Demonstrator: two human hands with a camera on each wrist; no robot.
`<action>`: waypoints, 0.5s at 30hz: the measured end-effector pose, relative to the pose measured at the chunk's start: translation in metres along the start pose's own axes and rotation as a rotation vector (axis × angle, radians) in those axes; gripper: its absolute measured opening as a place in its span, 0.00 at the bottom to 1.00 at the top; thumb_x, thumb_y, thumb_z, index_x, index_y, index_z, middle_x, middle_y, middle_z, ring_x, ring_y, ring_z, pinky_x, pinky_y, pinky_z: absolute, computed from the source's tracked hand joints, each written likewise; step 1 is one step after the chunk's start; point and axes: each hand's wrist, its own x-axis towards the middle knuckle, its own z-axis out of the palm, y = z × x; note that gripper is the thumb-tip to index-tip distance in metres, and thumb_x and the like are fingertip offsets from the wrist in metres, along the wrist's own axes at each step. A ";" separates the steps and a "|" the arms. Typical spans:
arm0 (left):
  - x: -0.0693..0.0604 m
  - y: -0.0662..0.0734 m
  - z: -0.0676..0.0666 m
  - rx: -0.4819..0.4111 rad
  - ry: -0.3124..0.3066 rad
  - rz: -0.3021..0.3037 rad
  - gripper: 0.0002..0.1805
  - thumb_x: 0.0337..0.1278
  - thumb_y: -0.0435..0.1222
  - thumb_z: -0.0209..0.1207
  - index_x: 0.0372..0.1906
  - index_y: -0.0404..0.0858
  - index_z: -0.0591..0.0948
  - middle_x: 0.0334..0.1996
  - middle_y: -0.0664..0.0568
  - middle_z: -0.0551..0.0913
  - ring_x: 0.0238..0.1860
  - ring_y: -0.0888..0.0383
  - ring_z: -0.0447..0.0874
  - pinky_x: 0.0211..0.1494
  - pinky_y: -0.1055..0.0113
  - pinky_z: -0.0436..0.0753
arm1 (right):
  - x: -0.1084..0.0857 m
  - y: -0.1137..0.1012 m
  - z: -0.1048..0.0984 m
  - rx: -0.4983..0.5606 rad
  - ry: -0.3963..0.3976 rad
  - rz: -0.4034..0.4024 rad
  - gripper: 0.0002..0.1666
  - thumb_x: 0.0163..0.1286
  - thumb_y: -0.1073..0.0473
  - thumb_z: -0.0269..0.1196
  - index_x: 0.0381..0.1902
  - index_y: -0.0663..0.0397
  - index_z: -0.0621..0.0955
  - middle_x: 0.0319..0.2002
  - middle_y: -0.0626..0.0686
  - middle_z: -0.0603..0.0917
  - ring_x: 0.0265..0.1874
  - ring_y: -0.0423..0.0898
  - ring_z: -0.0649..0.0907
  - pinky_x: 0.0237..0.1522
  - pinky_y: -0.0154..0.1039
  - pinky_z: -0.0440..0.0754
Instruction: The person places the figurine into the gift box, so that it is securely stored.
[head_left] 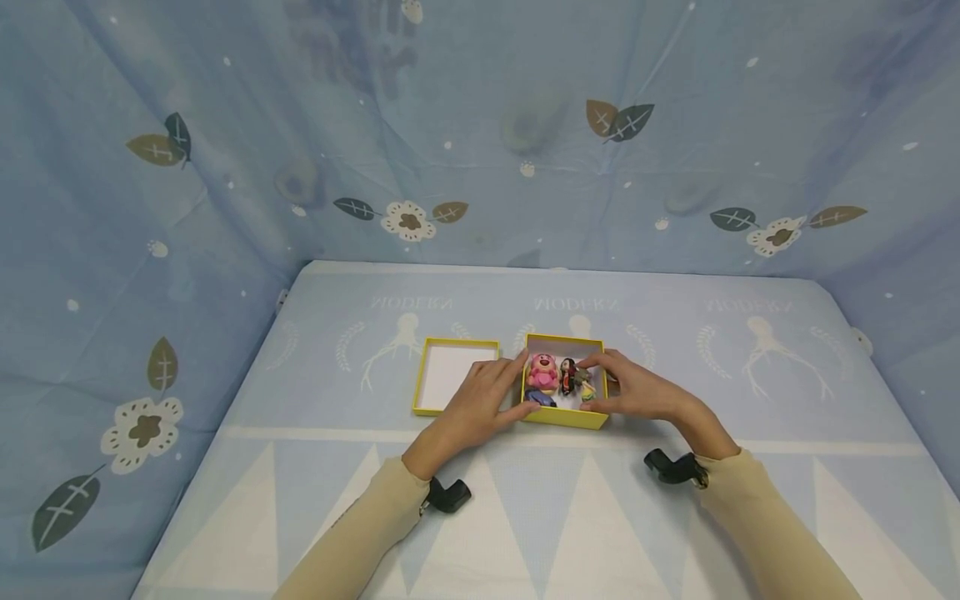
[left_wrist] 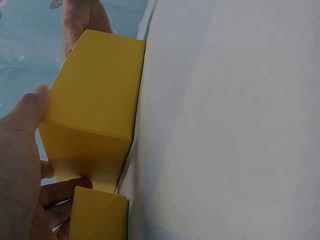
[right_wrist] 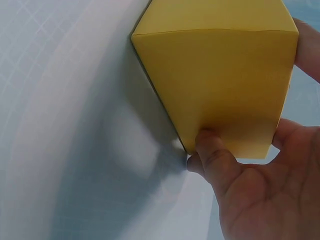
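A yellow box [head_left: 566,417] with a white inside stands on the table. In it lie a pink bear figure [head_left: 542,373], a black-and-red figure [head_left: 567,379], a blue figure [head_left: 540,398] and a small yellow-green figure [head_left: 587,389]. My left hand [head_left: 478,402] grips the box at its near left corner, thumb at the top edge and fingers against the left wall. From the right, my right hand [head_left: 637,392] holds the right wall. Fingers press that wall from outside in the right wrist view, while thumb and index finger reach over the rim beside the yellow-green figure.
A shallow yellow-rimmed lid [head_left: 427,411] lies just left of the box, its white inside facing up, partly behind my left hand. Patterned cloth covers the table [head_left: 525,508]. A blue curtain [head_left: 480,150] hangs behind and at both sides.
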 end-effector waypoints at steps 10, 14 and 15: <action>0.000 0.000 -0.001 -0.009 -0.006 -0.004 0.44 0.65 0.55 0.57 0.77 0.37 0.56 0.62 0.45 0.76 0.63 0.50 0.73 0.66 0.52 0.67 | 0.001 0.006 0.002 0.046 0.009 -0.021 0.33 0.61 0.47 0.70 0.60 0.53 0.74 0.62 0.66 0.66 0.56 0.60 0.71 0.58 0.62 0.73; 0.000 0.001 -0.001 -0.011 -0.008 -0.006 0.44 0.65 0.55 0.56 0.77 0.37 0.56 0.61 0.45 0.76 0.63 0.49 0.73 0.66 0.52 0.67 | 0.001 0.008 0.002 0.063 0.011 -0.023 0.31 0.61 0.47 0.70 0.59 0.52 0.75 0.60 0.64 0.67 0.57 0.59 0.71 0.59 0.63 0.72; 0.000 0.001 -0.001 -0.009 -0.008 -0.005 0.44 0.65 0.55 0.56 0.77 0.37 0.56 0.61 0.45 0.76 0.63 0.49 0.73 0.66 0.52 0.67 | 0.001 0.008 0.003 0.069 0.011 -0.022 0.31 0.61 0.47 0.70 0.59 0.52 0.75 0.60 0.64 0.67 0.57 0.60 0.71 0.59 0.63 0.72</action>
